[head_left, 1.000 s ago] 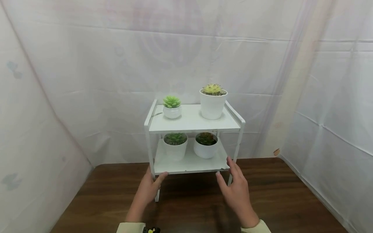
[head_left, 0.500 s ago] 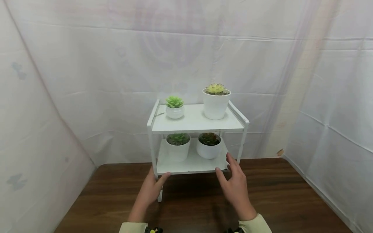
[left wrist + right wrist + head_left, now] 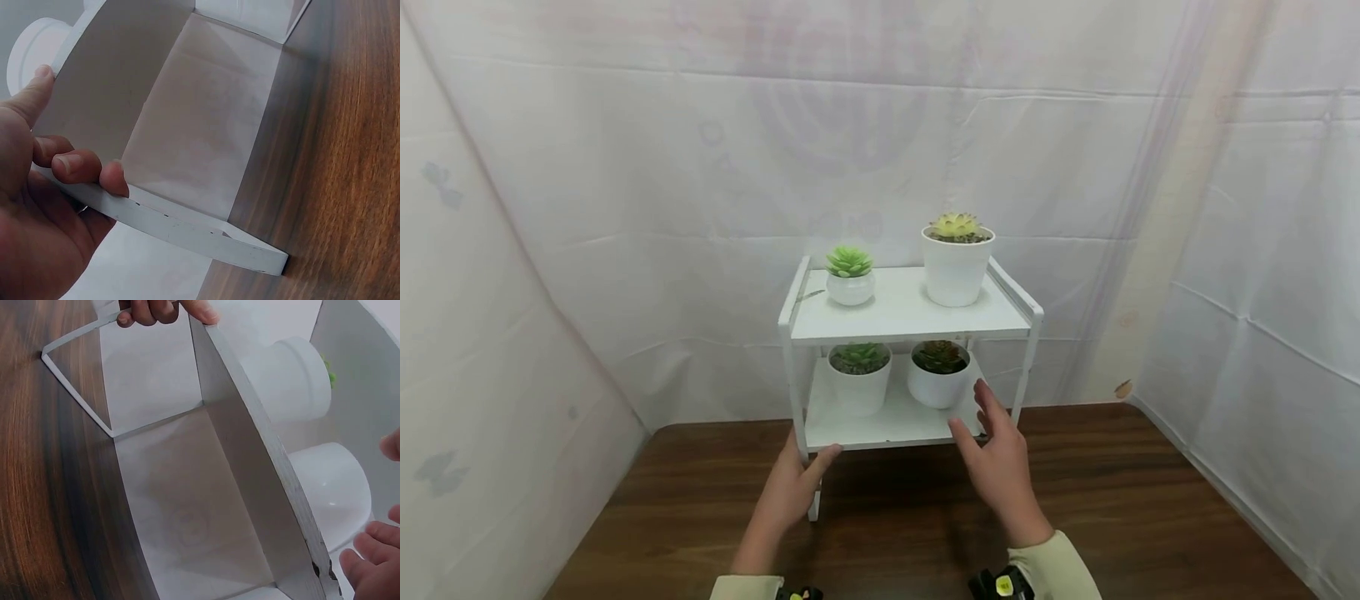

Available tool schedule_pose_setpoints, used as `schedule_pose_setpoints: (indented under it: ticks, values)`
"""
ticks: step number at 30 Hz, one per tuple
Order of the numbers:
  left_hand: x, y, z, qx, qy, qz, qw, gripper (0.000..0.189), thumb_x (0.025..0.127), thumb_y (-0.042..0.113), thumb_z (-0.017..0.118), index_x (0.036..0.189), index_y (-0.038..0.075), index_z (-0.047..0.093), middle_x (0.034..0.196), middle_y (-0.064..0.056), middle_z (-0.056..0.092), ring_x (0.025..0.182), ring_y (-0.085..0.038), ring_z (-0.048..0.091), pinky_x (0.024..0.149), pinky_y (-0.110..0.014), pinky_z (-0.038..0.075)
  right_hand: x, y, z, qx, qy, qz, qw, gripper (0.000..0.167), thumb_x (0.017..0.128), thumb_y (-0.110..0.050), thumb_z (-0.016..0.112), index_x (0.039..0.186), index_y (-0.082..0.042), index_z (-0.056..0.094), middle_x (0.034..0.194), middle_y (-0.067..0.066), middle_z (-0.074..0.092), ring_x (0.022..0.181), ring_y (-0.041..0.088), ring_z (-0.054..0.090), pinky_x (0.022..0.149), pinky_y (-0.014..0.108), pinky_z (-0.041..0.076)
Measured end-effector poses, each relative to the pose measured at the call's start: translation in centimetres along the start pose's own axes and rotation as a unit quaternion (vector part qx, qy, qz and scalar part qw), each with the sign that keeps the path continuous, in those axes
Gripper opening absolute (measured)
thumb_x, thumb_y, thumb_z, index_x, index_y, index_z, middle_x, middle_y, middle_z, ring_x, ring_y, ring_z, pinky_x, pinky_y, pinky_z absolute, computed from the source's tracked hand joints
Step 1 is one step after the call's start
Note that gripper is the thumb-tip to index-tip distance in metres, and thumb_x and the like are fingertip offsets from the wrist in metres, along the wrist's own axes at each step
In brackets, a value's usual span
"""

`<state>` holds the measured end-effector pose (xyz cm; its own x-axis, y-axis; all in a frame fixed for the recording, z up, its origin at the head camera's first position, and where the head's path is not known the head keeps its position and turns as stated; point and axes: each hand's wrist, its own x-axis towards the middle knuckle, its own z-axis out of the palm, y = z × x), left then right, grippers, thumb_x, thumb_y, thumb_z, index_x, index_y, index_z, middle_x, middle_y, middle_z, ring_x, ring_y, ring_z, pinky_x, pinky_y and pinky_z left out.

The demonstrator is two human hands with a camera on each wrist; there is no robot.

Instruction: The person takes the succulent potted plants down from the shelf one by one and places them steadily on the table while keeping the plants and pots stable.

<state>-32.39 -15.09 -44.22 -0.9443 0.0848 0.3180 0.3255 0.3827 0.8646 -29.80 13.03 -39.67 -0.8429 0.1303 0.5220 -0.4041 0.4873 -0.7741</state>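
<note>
A white two-tier shelf [image 3: 895,323] stands on the table. My left hand [image 3: 784,490] grips its front left leg, thumb against the front edge of the lower board [image 3: 880,432]; the left wrist view shows the fingers [image 3: 75,165] curled round the leg. Near the lower board's right end, my right hand [image 3: 1002,467] has its fingers apart and holds nothing. Upstairs sit a small pot with a green succulent [image 3: 850,263] and a taller pot [image 3: 955,273] with a yellowish one. Two more potted succulents, one green [image 3: 860,358] and one dark [image 3: 940,358], are below.
The dark wooden table [image 3: 700,500] extends on both sides of the shelf. White cloth walls [image 3: 700,208] enclose it at the back, left and right. In the right wrist view, a white pot [image 3: 331,490] is close to my right fingers.
My right hand has shifted a little left and upward, away from the right front leg. The left hand keeps its hold, and the pots stay put on the shelf.
</note>
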Motion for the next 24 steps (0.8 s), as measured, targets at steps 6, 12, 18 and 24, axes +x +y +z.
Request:
schedule_pose_setpoints:
  ticks: [6, 12, 18, 24]
  values:
    - [0.0, 0.0, 0.0, 0.004, 0.001, -0.004, 1.0, 0.081, 0.091, 0.051, 0.059, 0.153, 0.016, 0.021, 0.15, -0.013, 0.041, 0.138, -0.034, 0.04, 0.107, -0.059, 0.037, 0.6, 0.1, 0.2, 0.009, -0.004, 0.016, 0.9998, 0.069, 0.094, -0.027, 0.066, 0.15, -0.006, 0.033, 0.153, 0.015, 0.038, 0.14, 0.03, 0.039, 0.11, 0.048, 0.038]
    - [0.2, 0.0, 0.0, -0.001, -0.001, 0.003, 1.0, 0.079, 0.092, 0.051, 0.059, 0.153, 0.018, 0.021, 0.151, -0.011, 0.041, 0.138, -0.033, 0.039, 0.107, -0.059, 0.036, 1.2, -0.2, 0.3, 0.011, -0.008, 0.029, 0.9995, 0.071, 0.093, -0.029, 0.066, 0.15, -0.005, 0.032, 0.154, 0.014, 0.036, 0.141, 0.03, 0.037, 0.111, 0.047, 0.037]
    - [0.3, 0.0, 0.0, -0.001, -0.002, 0.005, 1.0, 0.079, 0.091, 0.051, 0.059, 0.153, 0.019, 0.02, 0.151, -0.01, 0.04, 0.139, -0.033, 0.039, 0.108, -0.058, 0.036, 1.8, -0.5, 0.2, 0.009, -0.011, 0.051, 0.9986, 0.071, 0.094, -0.029, 0.066, 0.151, -0.006, 0.03, 0.155, 0.014, 0.034, 0.143, 0.029, 0.034, 0.113, 0.045, 0.035]
    - [0.1, -0.1, 0.0, 0.0, 0.001, 0.003, 1.0, 0.079, 0.092, 0.05, 0.06, 0.153, 0.018, 0.021, 0.151, -0.01, 0.04, 0.139, -0.033, 0.039, 0.107, -0.058, 0.037, 2.6, -0.3, 0.3, 0.006, -0.02, 0.077, 0.9968, 0.075, 0.093, -0.037, 0.065, 0.152, -0.008, 0.029, 0.156, 0.013, 0.032, 0.143, 0.03, 0.034, 0.113, 0.046, 0.034]
